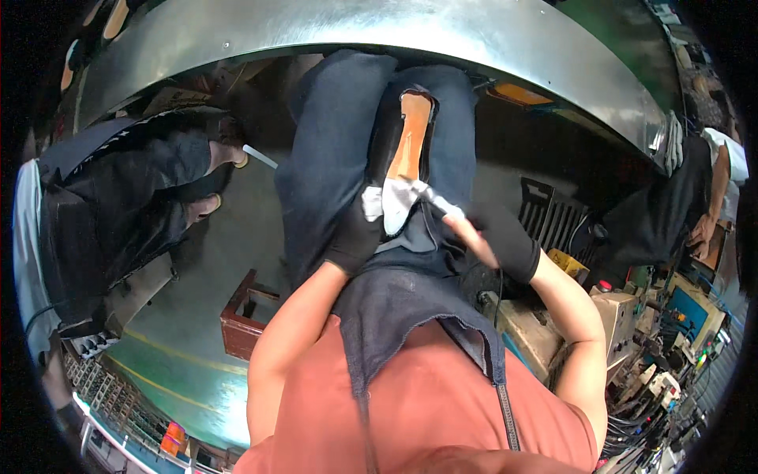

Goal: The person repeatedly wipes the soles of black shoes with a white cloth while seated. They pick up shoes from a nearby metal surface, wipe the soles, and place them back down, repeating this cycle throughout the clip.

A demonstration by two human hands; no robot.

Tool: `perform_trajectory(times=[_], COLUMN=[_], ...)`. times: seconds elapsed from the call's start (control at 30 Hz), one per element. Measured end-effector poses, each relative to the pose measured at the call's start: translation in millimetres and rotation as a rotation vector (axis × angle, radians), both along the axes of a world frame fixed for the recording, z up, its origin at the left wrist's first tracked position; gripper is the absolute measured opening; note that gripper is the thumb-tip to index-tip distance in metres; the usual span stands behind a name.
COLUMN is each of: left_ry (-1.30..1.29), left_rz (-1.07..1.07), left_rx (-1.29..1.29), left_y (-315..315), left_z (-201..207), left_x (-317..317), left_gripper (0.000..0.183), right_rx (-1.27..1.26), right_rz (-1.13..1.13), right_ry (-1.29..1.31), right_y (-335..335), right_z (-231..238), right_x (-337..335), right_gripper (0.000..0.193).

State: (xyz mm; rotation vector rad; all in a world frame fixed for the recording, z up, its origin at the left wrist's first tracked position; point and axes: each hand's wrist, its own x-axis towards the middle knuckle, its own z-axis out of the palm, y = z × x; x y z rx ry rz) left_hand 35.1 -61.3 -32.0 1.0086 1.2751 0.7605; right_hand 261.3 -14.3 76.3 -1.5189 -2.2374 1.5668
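Note:
A narrow black shoe [409,134] lies lengthwise between my thighs, its long tan face turned up and the end nearest me covered in white. My left hand [357,229] wears a black glove with white fingertips, which are closed against the left side of the shoe's white end. From the right, my black-gloved right hand [509,243] grips a tool with a wood-coloured handle [474,239]. Its pale, metallic-looking front end reaches the shoe's white part. Motion blurs that tool, so its exact kind is unclear.
A curved shiny metal bench edge [442,28] runs across beyond my knees. To the left sit a red-brown stool [251,316] and another person in dark clothes [134,213]. Machinery [620,320] stands close by my right elbow, with a slatted dark crate [545,209] and a co-worker's arm [714,197] farther out.

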Motion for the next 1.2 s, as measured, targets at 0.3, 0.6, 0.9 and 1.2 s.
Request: perform_trajectory(times=[0.3, 0.6, 0.9, 1.2], left_ry=[0.141, 0.073, -0.258, 0.549], left_rz=[-0.145, 0.144, -0.023, -0.236], left_rx=[0.234, 0.328, -0.063, 0.471], left_y=[0.1, 93.9, 34.6, 26.7], left_z=[-7.8, 147.3, -2.3, 21.6], left_x=[-15.5, -65.1, -14.2, 8.4], left_gripper=[0.078, 0.065, 0.070, 0.083], right_rx=[-0.098, -0.043, -0.454, 0.425], right_rz=[0.172, -0.296, -0.220, 0.227], right_ry=[0.039, 0.092, 0.296, -0.198], right_y=[13.8, -7.0, 3.5, 15.8], right_z=[-13.9, 51.2, -2.2, -34.8], right_x=[-8.6, 52.3, 38.6, 11.9], right_gripper=[0.039, 0.029, 0.033, 0.034])
